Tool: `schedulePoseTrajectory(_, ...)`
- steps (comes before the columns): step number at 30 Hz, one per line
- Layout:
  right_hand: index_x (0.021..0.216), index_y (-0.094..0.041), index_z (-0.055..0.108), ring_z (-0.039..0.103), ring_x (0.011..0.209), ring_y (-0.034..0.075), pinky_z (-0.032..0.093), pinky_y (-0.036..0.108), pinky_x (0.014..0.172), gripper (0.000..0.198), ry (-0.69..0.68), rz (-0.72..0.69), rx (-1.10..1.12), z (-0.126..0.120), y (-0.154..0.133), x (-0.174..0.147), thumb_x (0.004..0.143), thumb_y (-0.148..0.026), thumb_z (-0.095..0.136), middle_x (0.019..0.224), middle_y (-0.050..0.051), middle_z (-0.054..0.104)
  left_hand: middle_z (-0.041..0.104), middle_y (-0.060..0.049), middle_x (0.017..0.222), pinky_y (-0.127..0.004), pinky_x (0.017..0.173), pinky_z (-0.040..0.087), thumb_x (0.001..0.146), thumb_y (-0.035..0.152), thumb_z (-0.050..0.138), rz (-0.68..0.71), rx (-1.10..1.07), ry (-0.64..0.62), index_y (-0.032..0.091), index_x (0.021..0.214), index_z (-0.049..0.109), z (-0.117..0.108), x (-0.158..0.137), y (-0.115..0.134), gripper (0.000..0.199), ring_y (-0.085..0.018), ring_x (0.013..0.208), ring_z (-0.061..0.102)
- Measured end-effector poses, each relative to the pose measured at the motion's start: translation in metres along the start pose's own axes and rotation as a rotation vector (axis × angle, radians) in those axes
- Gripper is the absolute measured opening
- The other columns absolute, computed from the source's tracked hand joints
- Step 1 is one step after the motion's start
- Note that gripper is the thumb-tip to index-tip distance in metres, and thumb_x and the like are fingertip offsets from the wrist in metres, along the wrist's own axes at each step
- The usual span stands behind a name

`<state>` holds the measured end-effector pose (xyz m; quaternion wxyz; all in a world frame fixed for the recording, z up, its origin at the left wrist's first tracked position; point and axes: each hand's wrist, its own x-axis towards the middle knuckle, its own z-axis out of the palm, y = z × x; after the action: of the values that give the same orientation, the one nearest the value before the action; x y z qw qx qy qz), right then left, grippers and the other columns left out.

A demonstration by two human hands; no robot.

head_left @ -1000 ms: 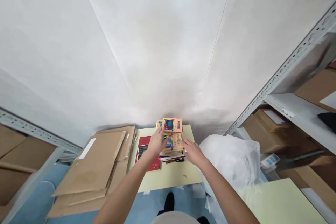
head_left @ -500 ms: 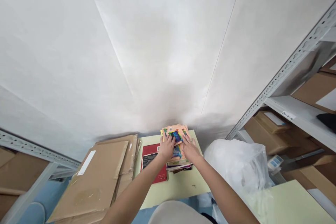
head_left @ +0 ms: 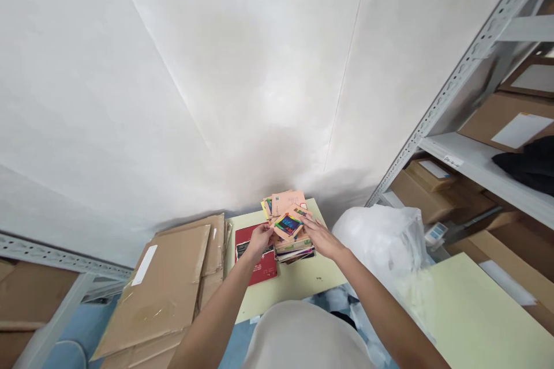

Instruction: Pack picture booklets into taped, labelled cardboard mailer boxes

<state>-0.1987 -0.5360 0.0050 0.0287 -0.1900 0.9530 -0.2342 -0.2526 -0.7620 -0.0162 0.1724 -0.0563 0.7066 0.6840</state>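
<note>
A peach-coloured booklet (head_left: pixel 289 225) with a dark, rainbow-edged picture lies turned at an angle on a stack of books (head_left: pixel 295 253). My left hand (head_left: pixel 259 240) pinches its left corner between thumb and fingers. At the booklet's right side rests my right hand (head_left: pixel 321 237), its fingers stretched out and touching the edge. Another peach book (head_left: pixel 287 200) sits behind, with a small printed label at its corner. Partly under my left wrist is a red book (head_left: pixel 265 268) with a black panel on its cover.
The pale yellow table (head_left: pixel 288 285) stands against a white wall (head_left: pixel 242 98). Flattened cardboard (head_left: pixel 168 288) leans at the left. A white plastic bag (head_left: pixel 381 242) bulges at the right, beside a metal shelf (head_left: pixel 467 155) with cartons.
The pictured booklet is now turned diagonally. My left hand moved from its top to its left corner and pinches it; the right hand slid slightly right. The view shifted a little.
</note>
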Motion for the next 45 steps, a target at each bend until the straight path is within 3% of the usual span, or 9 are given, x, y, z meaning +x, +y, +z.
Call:
schedulePoseTrajectory(5, 0.146, -0.020, 0.032, 0.001, 0.145, 0.031, 0.021, 0.052, 0.113, 0.071, 0.183, 0.151, 0.245, 0.001, -0.005, -0.018, 0.079, -0.015, 0.055, 0.159, 0.011, 0.010, 0.063, 0.000, 0.065, -0.032, 0.071, 0.053, 0.056, 0.051, 0.077, 0.012, -0.179, -0.032, 0.017, 0.071, 0.054, 0.010, -0.022, 0.002, 0.043, -0.015, 0.066, 0.065)
schedulePoseTrajectory(8, 0.145, -0.023, 0.034, 0.025, 0.142, 0.029, 0.036, 0.047, 0.106, 0.062, 0.294, 0.213, 0.684, 0.001, -0.014, -0.026, 0.086, -0.030, 0.052, 0.152, 0.011, 0.033, 0.065, 0.001, 0.069, -0.030, 0.072, 0.053, 0.056, 0.042, 0.079, 0.022, -0.311, -0.007, 0.017, 0.075, 0.058, 0.023, -0.034, 0.000, 0.038, -0.013, 0.065, 0.065)
schedulePoseTrajectory(12, 0.144, -0.025, 0.035, 0.061, 0.111, 0.024, 0.051, 0.042, 0.089, 0.061, 0.382, 0.271, 1.130, -0.002, -0.025, -0.039, 0.088, -0.047, 0.048, 0.124, 0.008, 0.062, 0.067, 0.000, 0.071, -0.027, 0.071, 0.052, 0.060, 0.039, 0.078, -0.012, -0.345, -0.064, 0.017, 0.077, 0.058, 0.044, -0.054, -0.006, 0.034, -0.013, 0.066, 0.066)
schedulePoseTrajectory(17, 0.139, -0.026, 0.045, 0.063, 0.102, 0.021, 0.047, 0.040, 0.094, 0.059, 0.458, 0.300, 1.178, -0.004, -0.028, -0.058, 0.085, -0.046, 0.055, 0.120, 0.007, 0.065, 0.067, -0.001, 0.072, -0.027, 0.072, 0.051, 0.060, 0.039, 0.079, -0.049, -0.265, -0.217, 0.017, 0.073, 0.057, 0.052, -0.085, -0.011, 0.034, -0.015, 0.073, 0.066)
schedulePoseTrajectory(22, 0.136, -0.026, 0.050, 0.063, 0.100, 0.021, 0.046, 0.040, 0.094, 0.055, 0.460, 0.357, 1.214, 0.006, -0.033, -0.083, 0.085, -0.044, 0.058, 0.120, 0.007, 0.065, 0.064, -0.001, 0.073, -0.025, 0.066, 0.049, 0.066, 0.048, 0.075, -0.022, -0.214, -0.211, 0.016, 0.080, 0.062, 0.053, -0.102, -0.016, 0.036, -0.011, 0.066, 0.058)
schedulePoseTrajectory(27, 0.131, -0.025, 0.054, 0.063, 0.080, 0.017, 0.051, 0.035, 0.081, 0.051, 0.577, 0.470, 1.199, 0.012, -0.032, -0.122, 0.083, -0.044, 0.061, 0.092, 0.004, 0.070, 0.062, -0.001, 0.067, -0.023, 0.060, 0.045, 0.067, 0.050, 0.073, 0.017, -0.106, -0.267, 0.015, 0.082, 0.067, 0.076, -0.105, -0.019, 0.039, -0.011, 0.061, 0.053)
schedulePoseTrajectory(33, 0.112, -0.024, 0.064, 0.065, 0.080, 0.018, 0.053, 0.035, 0.076, 0.045, 0.890, 0.705, 1.267, -0.011, -0.015, -0.204, 0.075, -0.049, 0.069, 0.087, 0.003, 0.070, 0.066, -0.003, 0.074, -0.026, 0.065, 0.046, 0.074, 0.048, 0.066, 0.027, 0.032, -0.558, 0.015, 0.091, 0.068, 0.141, -0.116, -0.017, 0.038, -0.014, 0.066, 0.056)
schedulePoseTrajectory(40, 0.100, -0.020, 0.065, 0.062, 0.065, 0.016, 0.053, 0.030, 0.058, 0.044, 1.270, 0.944, 1.218, -0.038, 0.003, -0.329, 0.073, -0.054, 0.068, 0.084, 0.004, 0.071, 0.071, -0.006, 0.085, -0.029, 0.075, 0.048, 0.078, 0.044, 0.062, 0.048, 0.185, -0.937, 0.016, 0.093, 0.069, 0.260, -0.155, -0.028, 0.032, -0.018, 0.078, 0.063)
schedulePoseTrajectory(45, 0.092, -0.020, 0.062, 0.059, 0.062, 0.014, 0.051, 0.027, 0.053, 0.038, 1.468, 1.065, 1.147, -0.039, 0.017, -0.402, 0.074, -0.053, 0.065, 0.080, 0.003, 0.068, 0.070, -0.009, 0.095, -0.032, 0.078, 0.049, 0.074, 0.046, 0.066, -0.051, 0.217, -1.045, 0.017, 0.102, 0.067, 0.331, -0.193, -0.043, 0.040, -0.021, 0.086, 0.065)
